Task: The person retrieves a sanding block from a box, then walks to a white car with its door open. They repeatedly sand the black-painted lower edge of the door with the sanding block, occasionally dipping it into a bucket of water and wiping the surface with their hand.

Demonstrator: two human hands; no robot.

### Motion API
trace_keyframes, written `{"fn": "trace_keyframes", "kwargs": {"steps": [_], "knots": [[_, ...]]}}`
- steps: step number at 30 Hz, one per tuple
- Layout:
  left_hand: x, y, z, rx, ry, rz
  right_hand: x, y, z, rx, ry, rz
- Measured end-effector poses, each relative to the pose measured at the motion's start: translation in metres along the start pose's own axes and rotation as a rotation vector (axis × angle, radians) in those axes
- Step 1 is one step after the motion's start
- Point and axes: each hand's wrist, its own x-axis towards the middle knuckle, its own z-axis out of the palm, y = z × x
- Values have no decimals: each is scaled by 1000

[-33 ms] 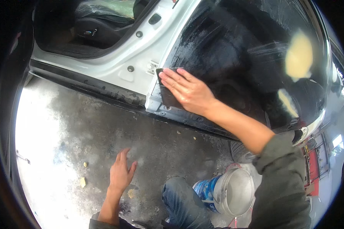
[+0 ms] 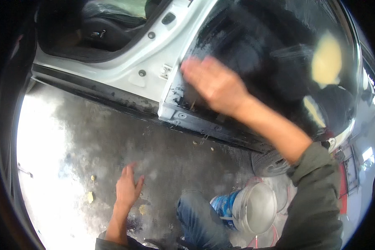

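My right hand (image 2: 216, 85) is stretched over the front lower part of a wet, dark car body panel (image 2: 258, 50), beside its white door-opening edge. Motion smears the fingers; the dark sandpaper sheet that shows under them in the earlier frame is hard to make out against the panel now. Whitish, wet streaks mark the panel round the hand. Farther right it carries a large cream filler patch (image 2: 327, 60) and a smaller filler strip (image 2: 313, 111). My left hand (image 2: 128, 187) hangs over the concrete floor, open, its fingers apart and holding nothing.
A bucket (image 2: 260, 208) with cloudy liquid stands right of my knee (image 2: 200, 221), near a tire (image 2: 268, 163). The black sill (image 2: 91, 89) runs below the open doorway with a dark seat (image 2: 98, 35). Small yellowish crumbs (image 2: 90, 197) lie on the floor.
My right hand has slid up and to the right along the panel, baring the lower front corner that the sheet covered. My left hand has shifted slightly left.
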Motion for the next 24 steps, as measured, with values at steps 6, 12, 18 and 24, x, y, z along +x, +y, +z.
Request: {"fn": "trace_keyframes", "kwargs": {"steps": [6, 12, 18, 24], "knots": [[7, 14, -5, -52, 12, -6, 3, 50, -12, -143, 227, 292], [5, 2, -4, -53, -8, 2, -15, 38, -21, -57, -32, -35], [17, -4, 12, -70, 56, 14, -21, 49, -11, -160, 147, 266], [9, -2, 7, -68, 9, -35, -38, 16, -11, -12, 44, 96]]}}
